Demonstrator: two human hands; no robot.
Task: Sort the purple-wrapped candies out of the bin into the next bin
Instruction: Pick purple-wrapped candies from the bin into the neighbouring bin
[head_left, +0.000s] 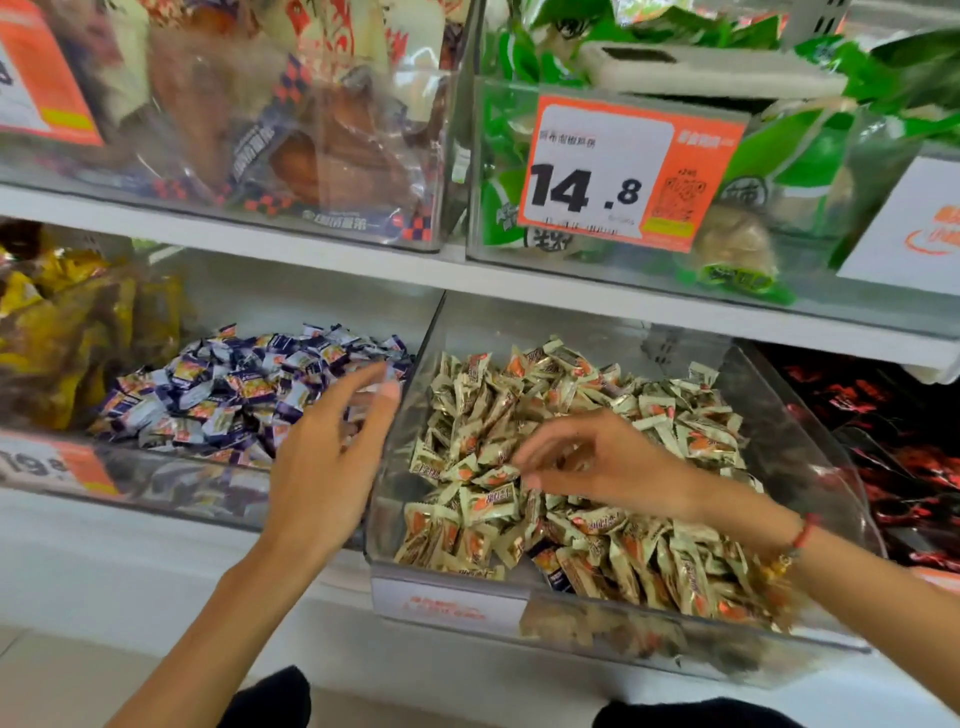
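Observation:
A clear bin (815, 467) in the middle of the lower shelf holds a heap of cream-and-orange wrapped candies (691, 431). One dark purple-wrapped candy (554, 570) lies among them near the front. The bin to its left (156, 483) is full of purple-wrapped candies (234, 395). My left hand (332, 457) hovers over the right end of the purple bin, fingers stretched out, nothing in it. My right hand (597, 462) hangs over the middle of the cream candies, fingers loosely bent and fingertips touching the wrappers; I see nothing held.
Yellow-brown packets (62, 332) fill the far-left bin and red-black packets (893, 457) the far-right one. The shelf above carries bins of brown snack bags (322, 145) and green packs (779, 156), with an orange 14.8 price tag (618, 171).

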